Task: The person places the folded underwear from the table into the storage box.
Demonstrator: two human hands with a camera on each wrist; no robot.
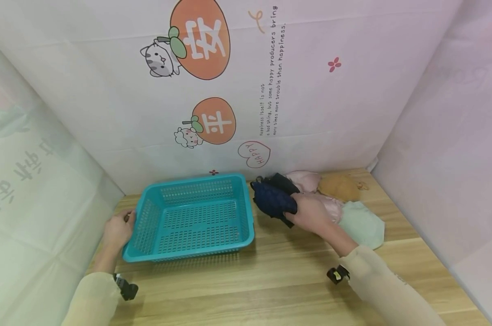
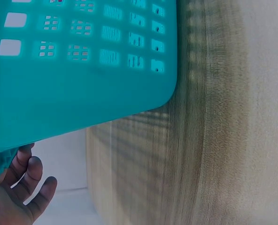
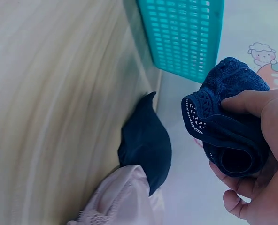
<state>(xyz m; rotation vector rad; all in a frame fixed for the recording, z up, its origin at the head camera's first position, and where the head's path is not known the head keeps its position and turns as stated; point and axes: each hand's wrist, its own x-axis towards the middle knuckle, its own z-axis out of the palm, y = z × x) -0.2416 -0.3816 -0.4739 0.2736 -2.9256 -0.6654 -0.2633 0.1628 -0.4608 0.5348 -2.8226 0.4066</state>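
Note:
My right hand [image 1: 310, 213] pinches a folded navy lace undergarment [image 1: 272, 199] just right of the basket. In the right wrist view, the thumb lies on top of this navy lace undergarment [image 3: 228, 112], with fingers beneath it. A turquoise plastic basket [image 1: 250, 226] with perforated walls stands on the table, nothing in it. At its left side, my left hand [image 1: 118, 230] grips the rim. The left wrist view shows the fingers [image 2: 33, 171] curled below the basket's rim [image 2: 3, 161]. Behind the navy piece lies a black garment [image 3: 146, 140], beside a pale pink one [image 3: 125, 192].
Right of the basket, a pink garment [image 1: 305, 180], a mustard garment [image 1: 339, 186] and a mint-green garment [image 1: 362, 224] lie close together on the wooden table [image 1: 238, 294]. A printed white cloth wall [image 1: 311, 113] stands behind, with pale walls at both sides.

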